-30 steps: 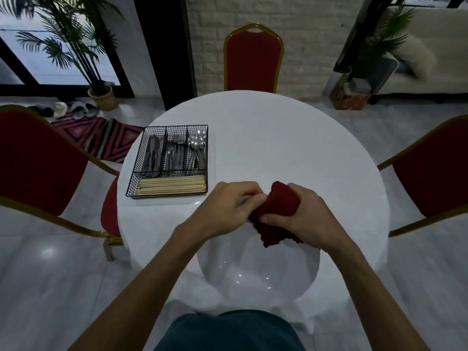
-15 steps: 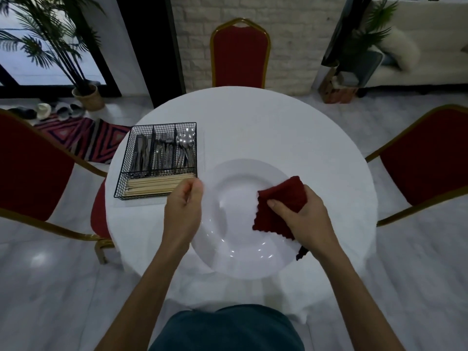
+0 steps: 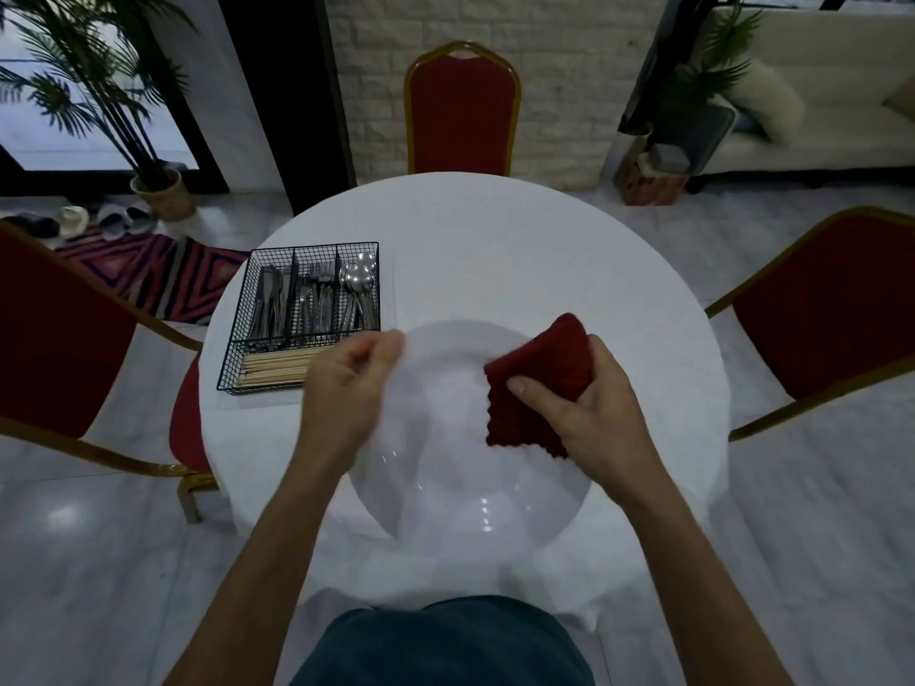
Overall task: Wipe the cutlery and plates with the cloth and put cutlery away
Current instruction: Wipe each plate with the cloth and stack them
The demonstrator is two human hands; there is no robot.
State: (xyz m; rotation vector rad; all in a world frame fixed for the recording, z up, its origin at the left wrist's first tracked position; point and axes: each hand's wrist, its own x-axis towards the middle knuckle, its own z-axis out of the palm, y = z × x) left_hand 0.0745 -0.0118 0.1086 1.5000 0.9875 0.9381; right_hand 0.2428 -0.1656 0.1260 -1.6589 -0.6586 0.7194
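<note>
Left hand (image 3: 354, 383) looks a bit blurry in the head view. Its fingers are curled and it pinches the far left rim of the big white plate (image 3: 445, 492). Right hand (image 3: 601, 418) holds the red cloth (image 3: 539, 383). The thumb lies on top of the cloth and the other fingers wrap round its far right side. The cloth is folded and lies on the right side of the plate, touching it.

The plate sits at the near side of the round white desk (image 3: 495, 230), right in front of the person. Its near rim sticks out past the near edge of the desk.

On the left of the desk is a black wire basket (image 3: 236, 339), just beside the left hand. In its far part there are three slots. Knives (image 3: 270, 309) are in the left slot, forks (image 3: 314, 299) are in the middle slot and spoons (image 3: 359, 284) are in the right slot. Chopsticks (image 3: 275, 369) lie in the long near slot.

Red chairs stand round the desk: a far chair (image 3: 463, 111), a left chair (image 3: 59, 339) and a right chair (image 3: 817, 314). A plant (image 3: 99, 91) in a pot stands far to the left, with a striped rug (image 3: 148, 274) on the floor near it.
</note>
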